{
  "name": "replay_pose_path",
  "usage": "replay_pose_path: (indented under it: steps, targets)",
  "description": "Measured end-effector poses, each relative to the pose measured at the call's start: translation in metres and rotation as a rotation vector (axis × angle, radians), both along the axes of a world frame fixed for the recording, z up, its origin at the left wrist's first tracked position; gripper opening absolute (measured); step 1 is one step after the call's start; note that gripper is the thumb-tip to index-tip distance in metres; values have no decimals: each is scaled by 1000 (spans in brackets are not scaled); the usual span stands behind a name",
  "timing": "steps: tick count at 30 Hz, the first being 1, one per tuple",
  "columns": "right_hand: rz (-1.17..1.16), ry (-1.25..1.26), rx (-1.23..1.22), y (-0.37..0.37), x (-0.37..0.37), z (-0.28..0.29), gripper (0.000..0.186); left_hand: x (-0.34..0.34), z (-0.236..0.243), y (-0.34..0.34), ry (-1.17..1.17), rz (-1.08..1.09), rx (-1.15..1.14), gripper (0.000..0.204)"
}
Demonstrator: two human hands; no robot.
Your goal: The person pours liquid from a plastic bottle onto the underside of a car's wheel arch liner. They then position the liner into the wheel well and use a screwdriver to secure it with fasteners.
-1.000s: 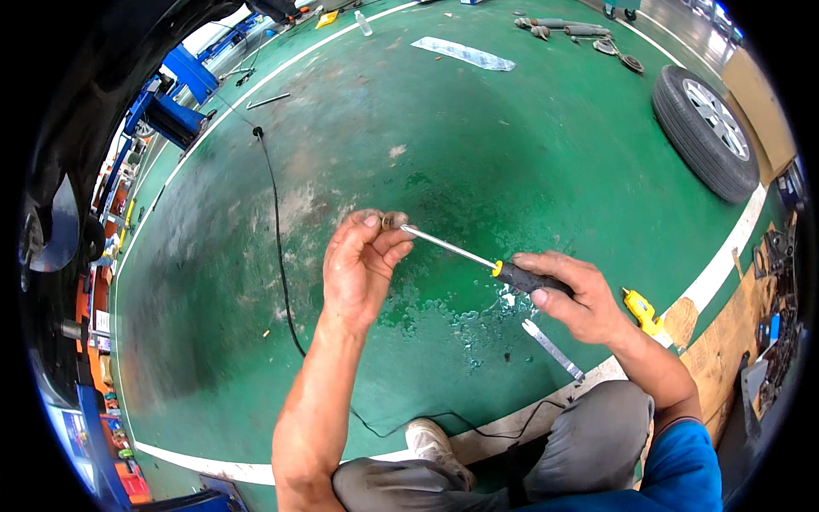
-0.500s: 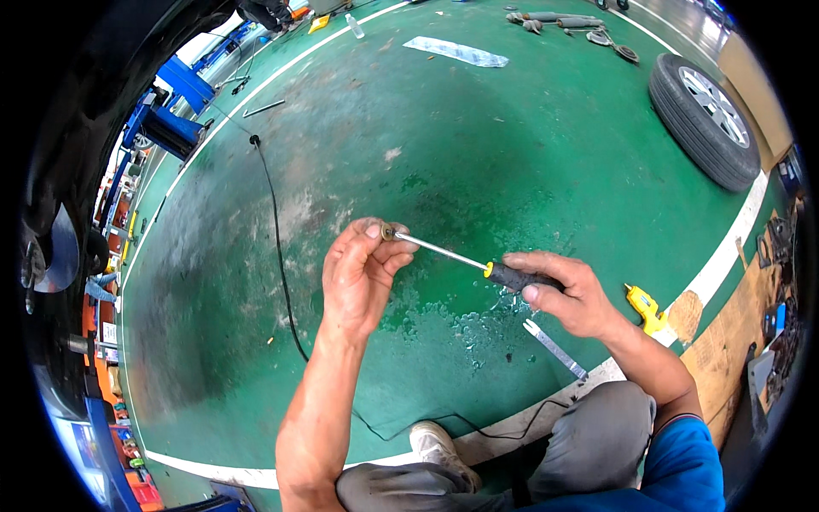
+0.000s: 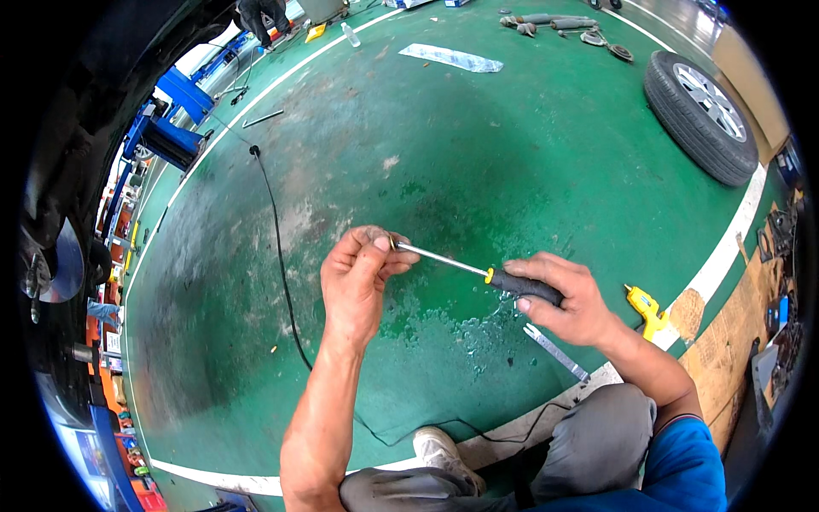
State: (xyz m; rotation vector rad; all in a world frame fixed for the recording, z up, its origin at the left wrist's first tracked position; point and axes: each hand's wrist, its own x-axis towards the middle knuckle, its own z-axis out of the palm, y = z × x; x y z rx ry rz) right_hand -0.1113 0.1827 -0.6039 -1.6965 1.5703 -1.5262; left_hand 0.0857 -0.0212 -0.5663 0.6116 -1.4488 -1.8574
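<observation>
Between the thumb and fingers of my left hand [image 3: 358, 271] is pinched a small round brass-coloured metal piece [image 3: 393, 242], mostly covered by the fingertips. My right hand [image 3: 559, 299] is wrapped round the black handle of a screwdriver [image 3: 444, 259], which has a yellow collar and a long metal shaft. The shaft points left, and its tip meets the small metal piece at my left fingertips. Whether the tip is inside the piece or only against it, I cannot tell. Both hands are held above the green floor [image 3: 358, 162].
A yellow glue gun [image 3: 646, 312] and a flat forked metal bar [image 3: 556, 353] lie at right. A black cable [image 3: 280, 230] crosses the floor. Far right rests a wheel [image 3: 701, 118]; worn shock-absorber parts [image 3: 550, 21] lie farther back. A vehicle [image 3: 60, 171] looms at left.
The left hand has turned slightly, so less of the small metal piece shows. The screwdriver has dipped a little at its tip, still against the piece. The view has shifted slightly.
</observation>
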Motion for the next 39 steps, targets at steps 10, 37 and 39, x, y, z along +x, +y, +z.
replay_pose_path:
  steps: [10,37,39]
  targets:
    - [43,14,150,-12,3,-15,41,-6,24,18,-113,-37,-194,17]
    - [244,-287,135,-119,13,170,51,0,74,7,94,-97,-89,52]
    - [129,-166,106,-111,-10,198,53,6,85,4,139,-46,-93,50]
